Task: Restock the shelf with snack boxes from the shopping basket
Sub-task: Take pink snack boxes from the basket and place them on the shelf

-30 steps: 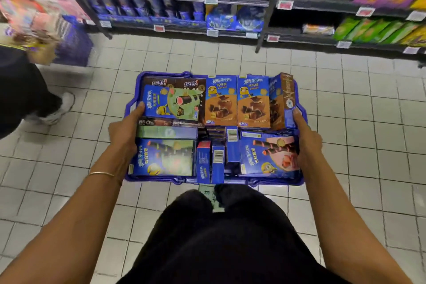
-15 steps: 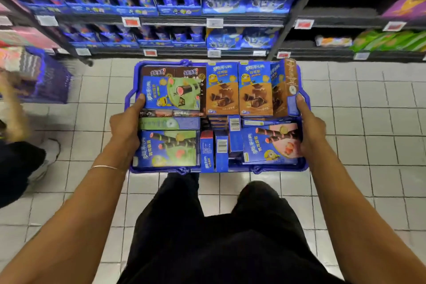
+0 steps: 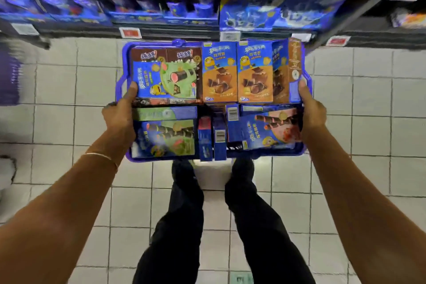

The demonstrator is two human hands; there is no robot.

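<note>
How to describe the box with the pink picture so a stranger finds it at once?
Look into the blue basket that the person carries. In its near row, beside the right hand, lies a blue box. Only this one shows a pink panel; the near box by the left hand is green.

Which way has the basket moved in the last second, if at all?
Yes: the basket went forward, toward the shelf. Its far rim now meets the bottom shelf edge; earlier, floor tiles showed between them.

The left hand (image 3: 119,117) and right hand (image 3: 313,114) grip the basket (image 3: 119,86); snack boxes (image 3: 220,71) fill it; shelf (image 3: 175,33) beyond.
</note>
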